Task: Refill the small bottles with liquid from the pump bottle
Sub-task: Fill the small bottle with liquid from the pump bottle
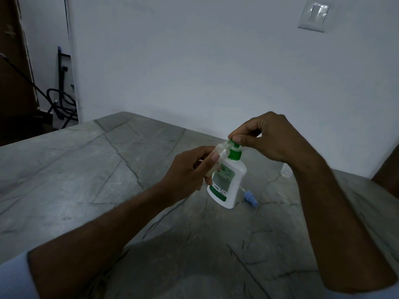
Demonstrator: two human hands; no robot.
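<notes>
A white pump bottle (230, 184) with a green pump head and green label stands on the grey stone table (90, 169), tilted slightly. My right hand (265, 139) pinches the green pump head from above. My left hand (190, 171) grips a small clear bottle (220, 152), held tilted with its mouth up against the pump nozzle. A blue spray cap (250, 197) with a thin white tube lies on the table just right of the pump bottle. Another small clear bottle (286, 170) stands behind my right wrist, mostly hidden.
A white wall with a light switch (313, 17) rises behind the table. Dark cables and a stand (62, 100) are on the floor past the table's far left edge. A dark object (388, 169) shows at the right edge.
</notes>
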